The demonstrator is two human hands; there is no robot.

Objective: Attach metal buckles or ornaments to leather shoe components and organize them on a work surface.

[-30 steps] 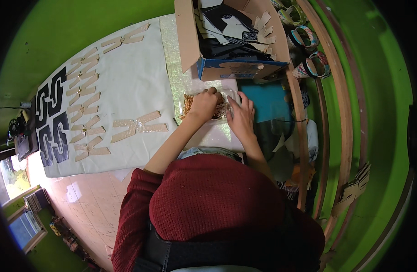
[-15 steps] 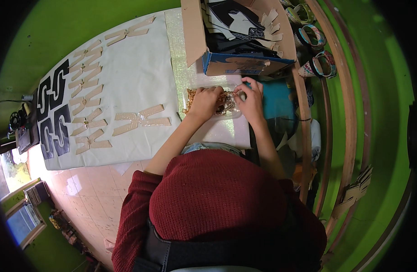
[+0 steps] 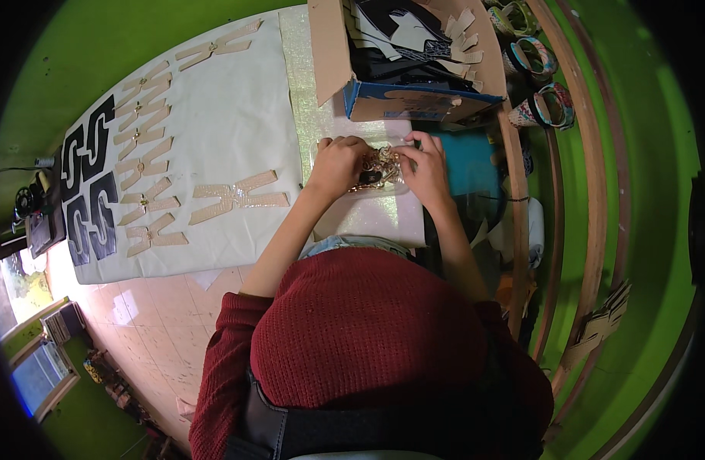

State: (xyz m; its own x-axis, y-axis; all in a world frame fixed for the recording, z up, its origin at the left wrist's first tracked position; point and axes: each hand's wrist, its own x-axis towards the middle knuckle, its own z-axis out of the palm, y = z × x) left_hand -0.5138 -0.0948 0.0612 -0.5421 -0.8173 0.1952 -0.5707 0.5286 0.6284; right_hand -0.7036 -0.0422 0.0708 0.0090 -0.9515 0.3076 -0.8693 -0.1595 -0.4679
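Observation:
A clear plastic tray [image 3: 355,139] on the table holds a heap of small shiny gold-coloured metal pieces [image 3: 382,163], with a dark piece among them. Over its left half, my left hand [image 3: 340,165] has its fingers curled down into the pieces; its fingertips are hidden. At the tray's right side, my right hand [image 3: 424,164] brings thumb and index finger together at the edge of the heap, the other fingers bent above. What either hand grips is too small or covered to make out.
Left lies a white cloth [image 3: 230,115] with rows of beige X-shaped straps [image 3: 241,198] and black cut-out pieces [image 3: 103,215]. A cardboard box [image 3: 425,103] of scraps stands behind the tray. Patterned sandals [image 3: 552,106] sit on a wooden rack [image 3: 521,230] at the right.
The metal pieces have shifted toward the tray's middle, and fewer show left of my left hand. My right thumb and index finger have moved slightly left over the heap.

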